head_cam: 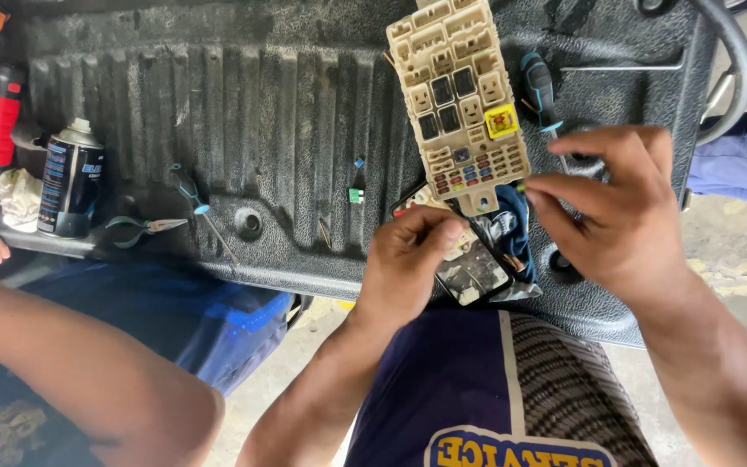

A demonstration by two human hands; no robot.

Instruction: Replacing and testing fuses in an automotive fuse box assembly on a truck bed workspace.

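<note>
Left hand (pixel 408 259) pinching the lower end of a beige fuse box (pixel 462 104), right hand (pixel 611 203) pinching a small green fuse (pixel 521 186) at its edge, over the black ribbed mat (pixel 287 112), spray can (pixel 72 177) near the mat's left edge.

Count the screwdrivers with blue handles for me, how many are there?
2. One screwdriver lies on the black mat, between the spray can and the cream fuse box. The other screwdriver lies just right of the fuse box, above the right hand. More may be hidden.
</note>
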